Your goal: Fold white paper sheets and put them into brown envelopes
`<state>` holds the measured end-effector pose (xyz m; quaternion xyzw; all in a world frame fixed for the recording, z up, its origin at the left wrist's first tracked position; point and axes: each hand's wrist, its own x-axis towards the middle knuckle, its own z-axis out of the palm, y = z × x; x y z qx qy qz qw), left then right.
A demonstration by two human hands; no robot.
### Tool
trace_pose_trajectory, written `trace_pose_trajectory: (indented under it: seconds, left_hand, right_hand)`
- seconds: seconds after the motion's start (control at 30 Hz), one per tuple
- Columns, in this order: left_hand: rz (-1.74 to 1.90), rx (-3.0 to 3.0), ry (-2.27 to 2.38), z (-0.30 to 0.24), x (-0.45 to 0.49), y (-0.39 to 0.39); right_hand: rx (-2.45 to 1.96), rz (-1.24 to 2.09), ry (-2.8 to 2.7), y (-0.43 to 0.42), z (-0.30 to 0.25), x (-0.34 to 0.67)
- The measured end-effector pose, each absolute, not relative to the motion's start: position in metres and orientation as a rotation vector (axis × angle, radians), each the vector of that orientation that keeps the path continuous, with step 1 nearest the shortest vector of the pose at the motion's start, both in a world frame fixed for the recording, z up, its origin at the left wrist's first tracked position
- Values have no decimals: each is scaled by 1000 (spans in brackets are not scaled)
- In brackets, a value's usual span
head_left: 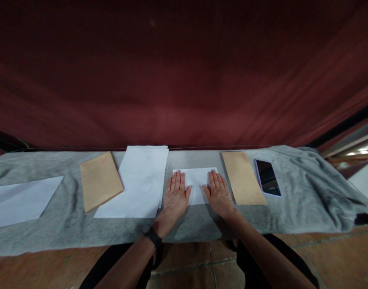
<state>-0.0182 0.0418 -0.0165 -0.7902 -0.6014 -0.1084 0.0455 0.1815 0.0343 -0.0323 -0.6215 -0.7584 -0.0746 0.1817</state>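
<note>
A small white sheet of paper (197,194), seemingly folded, lies flat in front of me on the grey cloth. My left hand (176,195) rests flat on its left part, fingers together and stretched out, thumb apart. On its right part my right hand (218,194) lies flat in the same way, thumb pointing inward. Between the two thumbs the middle of the paper shows. Just left of my left hand are large white sheets (135,182), overlapping, with a faint blue curved line. A brown envelope (244,178) lies close to the right of my right hand.
Farther left, a stack of brown envelopes (99,180) overlaps the large sheets, and another white sheet (24,200) lies beyond. A phone (268,178) is at the right. The grey cloth (307,188) is wrinkled there. A dark red surface (184,80) rises behind.
</note>
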Motion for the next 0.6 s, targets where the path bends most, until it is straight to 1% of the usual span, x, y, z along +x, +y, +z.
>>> trace_pose_trajectory:
  seconds: [0.27, 0.5, 0.6]
  left_hand:
    - [-406, -2314, -1888, -18, -21, 49]
    - [-306, -2538, -1737, -15, 13, 49]
    - [-270, -2561, -1721, -18, 19, 53]
  right_hand:
    - [-1783, -197, -2043, 34, -31, 187]
    - [-1619, 58, -2219, 47, -17, 159]
    - [-1591, 102, -2244, 57, -16, 151]
